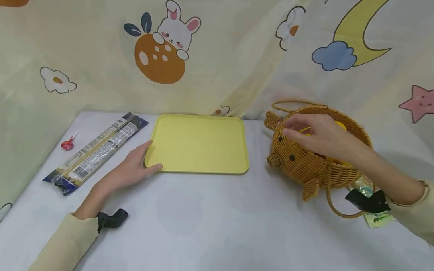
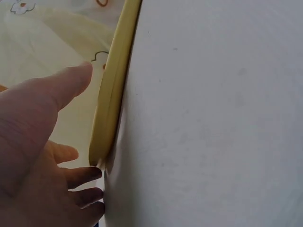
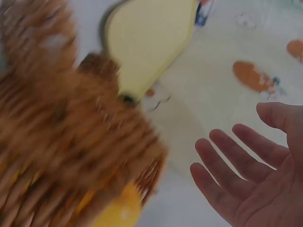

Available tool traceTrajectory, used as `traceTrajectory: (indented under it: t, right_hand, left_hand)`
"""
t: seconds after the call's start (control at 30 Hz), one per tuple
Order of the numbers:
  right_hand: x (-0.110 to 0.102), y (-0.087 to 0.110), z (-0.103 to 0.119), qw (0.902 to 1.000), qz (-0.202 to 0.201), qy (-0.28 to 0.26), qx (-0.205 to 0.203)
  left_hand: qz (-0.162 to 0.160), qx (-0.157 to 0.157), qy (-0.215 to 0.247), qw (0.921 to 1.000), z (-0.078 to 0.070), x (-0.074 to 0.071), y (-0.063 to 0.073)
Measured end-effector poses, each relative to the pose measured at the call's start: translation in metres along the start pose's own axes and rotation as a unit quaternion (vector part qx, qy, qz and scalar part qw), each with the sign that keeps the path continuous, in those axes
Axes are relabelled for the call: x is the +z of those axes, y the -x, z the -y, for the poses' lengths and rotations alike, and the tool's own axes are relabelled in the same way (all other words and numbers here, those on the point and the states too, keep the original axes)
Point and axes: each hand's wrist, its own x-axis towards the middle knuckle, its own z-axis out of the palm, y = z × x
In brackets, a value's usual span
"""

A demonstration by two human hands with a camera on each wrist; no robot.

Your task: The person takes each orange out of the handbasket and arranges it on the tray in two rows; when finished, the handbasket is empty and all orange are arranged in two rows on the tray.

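Note:
A pale yellow rectangular tray (image 1: 198,145) lies flat on the white table. At its left front corner is my left hand (image 1: 132,167), thumb and fingers spread around the corner. The left wrist view shows the fingertips right by the tray's rim (image 2: 111,104). My right hand (image 1: 315,133) hovers over a wicker basket (image 1: 302,166) shaped like an animal, with ears, eyes and a snout. Its fingers are parted and hold nothing in the right wrist view. Inside the basket something yellow (image 3: 120,208) shows, mostly hidden by the weave and the hand.
Left of the tray lies a long blue-and-gold packet (image 1: 98,151), with a red-wrapped lollipop (image 1: 68,143) beside it. A green packet (image 1: 377,219) lies partly under the basket's handle at the right. A printed cloth (image 1: 238,52) hangs behind the table.

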Motion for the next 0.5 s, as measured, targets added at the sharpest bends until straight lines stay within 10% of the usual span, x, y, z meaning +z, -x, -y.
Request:
traceTrajectory:
  t: [0.27, 0.5]
  right_hand:
    - [-0.031, -0.017, -0.055, 0.996, 0.054, 0.044, 0.056]
    - [-0.042, -0.018, -0.092, 0.9837, 0.146, -0.05, 0.092]
  left_hand:
    - [0.004, 0.031, -0.024, 0.9992, 0.002, -0.01, -0.004]
    - [0.019, 0.022, -0.02, 0.9994, 0.008, -0.002, 0.001]
